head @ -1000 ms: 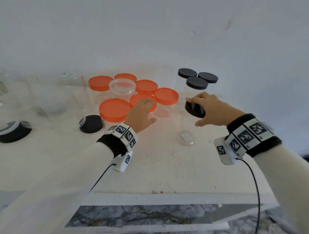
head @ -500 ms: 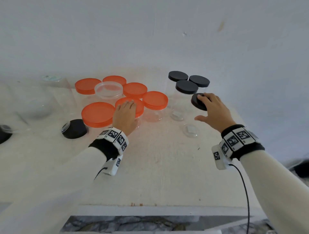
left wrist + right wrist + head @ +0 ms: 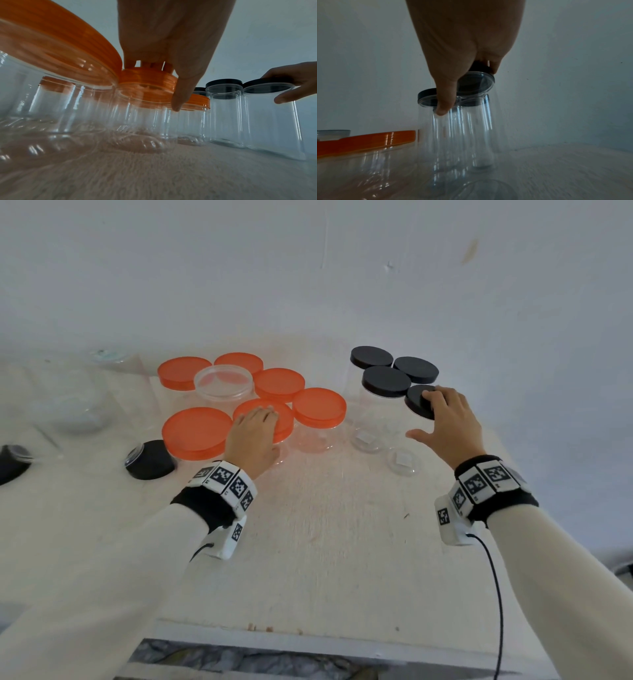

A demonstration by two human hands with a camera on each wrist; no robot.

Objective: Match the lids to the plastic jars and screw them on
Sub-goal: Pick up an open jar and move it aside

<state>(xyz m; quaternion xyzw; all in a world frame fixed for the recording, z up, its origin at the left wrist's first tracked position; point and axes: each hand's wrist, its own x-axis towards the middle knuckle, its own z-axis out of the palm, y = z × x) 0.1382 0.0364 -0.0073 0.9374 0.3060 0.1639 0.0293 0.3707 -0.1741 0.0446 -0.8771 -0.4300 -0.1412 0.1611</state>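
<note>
On the near part of the bench (image 3: 308, 542) nothing stands between the two wrists; the work lies ahead of both hands, toward the wall.

The right hand (image 3: 445, 426) is the one on the task's thing. Its fingers are curled over a black lid (image 3: 416, 402) that tops a tall clear jar (image 3: 272, 121), whose long axis stands upright, perhaps leaning a little in the right wrist view. The thumb is spread out to the side, off the lid. The jar sits directly under and just beyond this hand, touching the nearest of three black-lidded jars (image 3: 385, 381) on its far left. So any twist to seat the lid would turn about that vertical axis, I judge, and the neighbours leave little room.

The left hand (image 3: 253, 436) lies well apart to the left, fingers fairly straight and resting flat on an orange lid (image 3: 284, 414) of a wide jar; its thumb hangs down beside the rim without a clear pinch.

Farther back stand more orange-lidded jars (image 3: 279, 383) and one with a clear lid (image 3: 224, 380). A loose black lid (image 3: 150, 460) lies at the left.
</note>
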